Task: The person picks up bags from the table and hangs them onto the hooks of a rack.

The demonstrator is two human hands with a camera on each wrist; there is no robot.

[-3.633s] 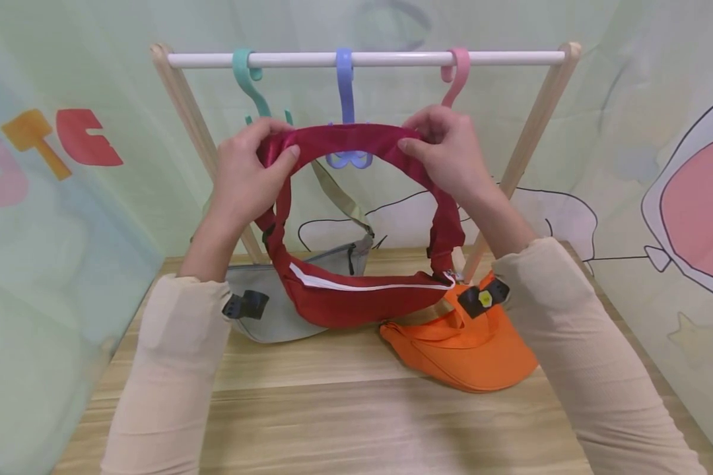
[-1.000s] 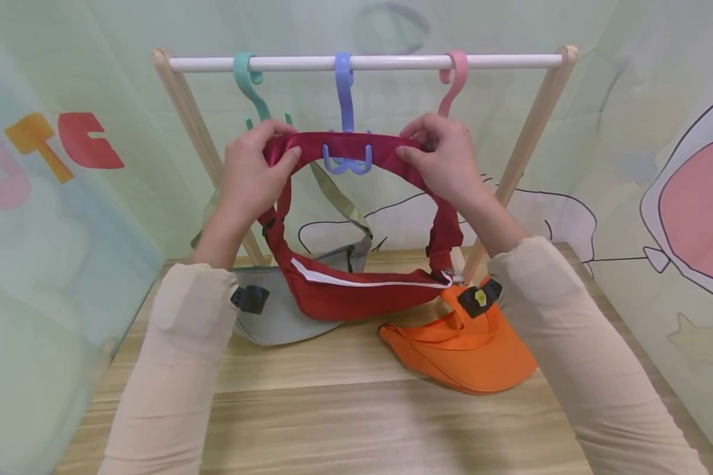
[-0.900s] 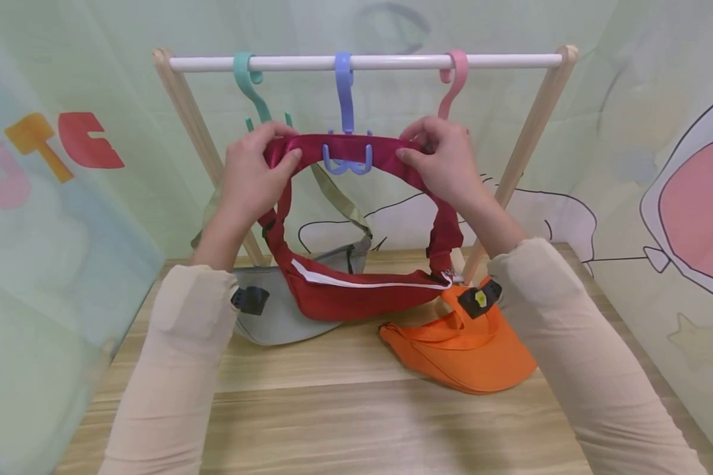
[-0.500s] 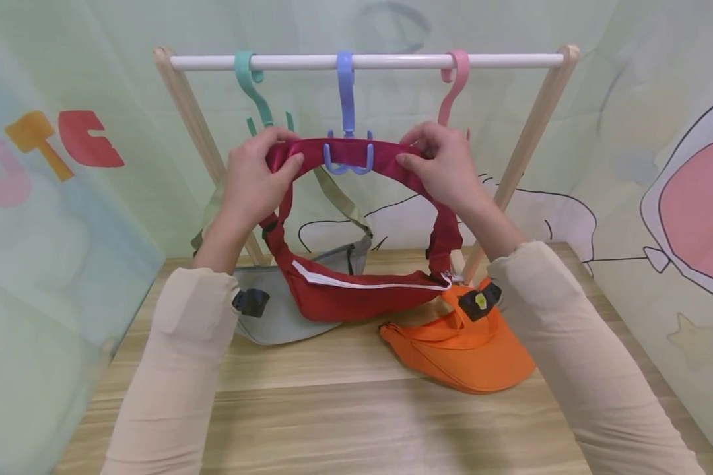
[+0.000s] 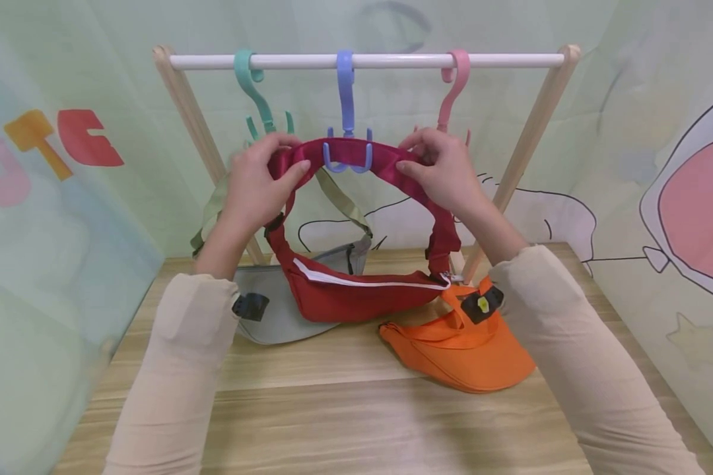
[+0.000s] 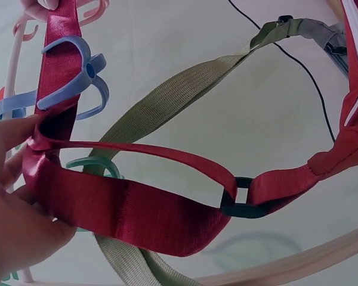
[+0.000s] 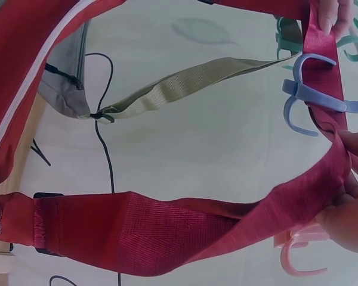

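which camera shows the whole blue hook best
Head view: the blue hook shows from the white bar down to its prongs. Both wrist views show its prongs close up, stem foreshortened in the left, cut off in the right.

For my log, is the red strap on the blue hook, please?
On: the red strap runs behind the front prongs of the blue hook.

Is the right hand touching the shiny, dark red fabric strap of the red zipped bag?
Touching. The right wrist view shows it plainly: the right hand pinches the shiny, dark red fabric strap between thumb and fingers.
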